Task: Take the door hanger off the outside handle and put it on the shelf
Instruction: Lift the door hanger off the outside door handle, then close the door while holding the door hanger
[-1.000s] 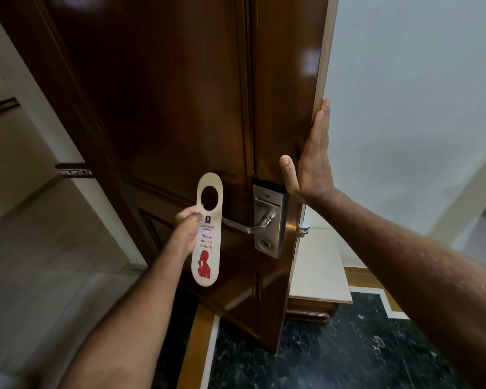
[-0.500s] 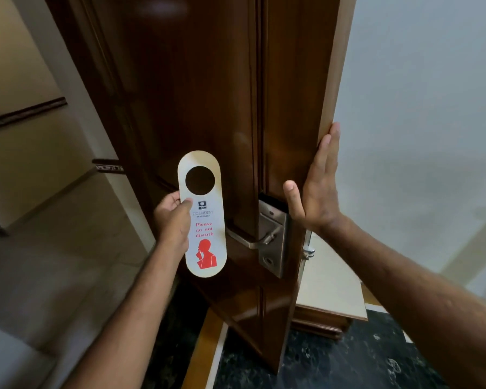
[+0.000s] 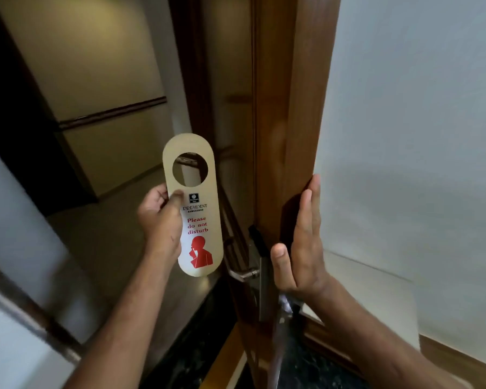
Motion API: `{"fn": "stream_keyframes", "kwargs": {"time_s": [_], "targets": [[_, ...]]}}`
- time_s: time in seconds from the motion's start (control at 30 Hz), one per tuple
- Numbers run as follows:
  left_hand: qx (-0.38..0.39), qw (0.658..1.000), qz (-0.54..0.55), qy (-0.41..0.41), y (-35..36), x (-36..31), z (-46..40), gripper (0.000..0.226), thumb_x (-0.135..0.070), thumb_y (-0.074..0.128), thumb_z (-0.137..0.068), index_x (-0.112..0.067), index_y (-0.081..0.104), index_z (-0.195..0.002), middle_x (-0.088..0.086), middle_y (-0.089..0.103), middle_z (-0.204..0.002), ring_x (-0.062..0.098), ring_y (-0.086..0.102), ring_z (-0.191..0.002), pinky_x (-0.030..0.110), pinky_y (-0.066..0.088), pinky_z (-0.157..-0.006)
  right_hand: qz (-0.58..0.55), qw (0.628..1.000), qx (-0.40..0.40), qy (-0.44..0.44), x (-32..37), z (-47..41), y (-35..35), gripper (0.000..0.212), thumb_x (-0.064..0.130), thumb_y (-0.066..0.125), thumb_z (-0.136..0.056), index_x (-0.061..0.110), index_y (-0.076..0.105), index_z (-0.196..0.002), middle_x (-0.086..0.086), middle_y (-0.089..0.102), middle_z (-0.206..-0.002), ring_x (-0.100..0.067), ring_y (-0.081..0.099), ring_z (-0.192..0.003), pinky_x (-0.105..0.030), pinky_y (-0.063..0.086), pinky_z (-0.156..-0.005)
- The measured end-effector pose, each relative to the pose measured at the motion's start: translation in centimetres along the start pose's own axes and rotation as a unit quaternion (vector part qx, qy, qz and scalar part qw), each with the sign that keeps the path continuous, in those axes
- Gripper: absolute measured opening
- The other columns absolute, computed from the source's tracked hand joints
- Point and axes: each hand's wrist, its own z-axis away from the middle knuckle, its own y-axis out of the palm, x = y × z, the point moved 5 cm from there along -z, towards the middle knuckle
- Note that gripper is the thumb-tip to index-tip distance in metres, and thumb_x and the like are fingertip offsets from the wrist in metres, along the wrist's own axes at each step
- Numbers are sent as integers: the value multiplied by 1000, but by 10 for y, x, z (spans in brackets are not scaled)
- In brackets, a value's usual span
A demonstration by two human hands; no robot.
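My left hand (image 3: 159, 220) grips a cream door hanger (image 3: 198, 234) by its left edge, thumb on its face. The hanger reads "Please do not disturb" in red with a red figure, and has a round hole at the top. It is upright and free of the metal outside handle (image 3: 243, 273), which sits just to its lower right. My right hand (image 3: 302, 248) lies flat with fingers extended against the edge of the brown wooden door (image 3: 275, 113). No shelf is in view.
The door stands edge-on in the middle of the view. Left of it runs a corridor with beige walls and a dark rail (image 3: 110, 113). A pale wall (image 3: 418, 122) fills the right. Dark marble floor (image 3: 202, 341) with a wooden threshold strip lies below.
My left hand has carried the hanger up and leftward, away from the handle. The door has swung so that I now see it nearly edge-on. My right hand stays on the door's edge.
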Motion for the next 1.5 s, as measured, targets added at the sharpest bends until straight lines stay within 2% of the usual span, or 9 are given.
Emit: {"fn": "stream_keyframes", "kwargs": {"time_s": [0.17,0.33,0.6,0.7,0.8,0.9,1.0,1.13,1.5], "targets": [[-91,993,-43,67,-90,-39,10,20,-17,71,-90,-37,74,-87,-15,81,-88,8,78,-80,19,58,-57,-138,988,70,-8,48,1,56,71,42,29,-105,10,-7,-158,-1,-13,-170,-33,-3,-157,-51,11,-126],[-161,976,-104,104,-176,-79,26,18,-48,71,-76,-48,71,-93,-21,79,-94,6,78,-87,27,61,-61,-229,957,176,-3,76,-1,103,71,47,28,-105,-1,8,-154,-12,4,-168,-32,9,-157,-44,17,-126],[-296,930,-142,167,-245,-111,56,11,-40,70,-83,-49,69,-89,-24,78,-96,8,78,-88,27,62,-59,-272,912,307,-9,89,-18,206,59,46,29,-106,14,30,-155,-1,27,-166,-13,23,-154,-34,22,-126],[-309,917,-175,182,-256,-116,55,8,-38,68,-86,-40,70,-93,-18,79,-97,12,79,-86,32,63,-59,-227,913,338,-16,78,4,252,62,42,35,-106,12,19,-158,-5,15,-170,-17,8,-157,-45,14,-128],[-335,901,-187,204,-259,-120,48,10,-28,68,-87,-26,72,-96,-17,79,-95,11,77,-89,32,65,-64,-170,884,434,28,60,43,301,73,50,34,-104,17,-1,-159,-7,-3,-171,-25,-5,-158,-43,4,-127],[-354,890,-190,215,-255,-125,45,16,-23,68,-85,-37,74,-91,-24,78,-93,3,74,-90,17,61,-63,-75,847,524,-46,48,71,347,56,49,36,-101,16,35,-146,-11,49,-145,-31,41,-138,-50,23,-123],[-365,883,-194,221,-255,-126,43,30,-16,70,-88,-45,74,-89,-24,78,-96,3,75,-92,15,59,-64,-60,850,515,-96,51,66,390,30,43,38,-102,21,58,-107,-3,63,-106,-23,57,-103,-46,41,-102],[-398,871,-188,217,-256,-120,38,36,-9,71,-92,-44,74,-88,-22,79,-96,4,75,-93,17,60,-66,-92,847,520,-62,58,54,448,38,49,36,-102,27,49,-74,4,53,-74,-17,50,-75,-39,37,-82],[-408,872,-187,193,-259,-124,42,26,1,69,-90,-22,76,-100,-6,81,-100,19,77,-99,36,65,-76,-204,852,473,89,60,63,517,41,42,52,-101,19,58,-67,2,59,-67,-17,57,-71,-36,35,-76]]}}
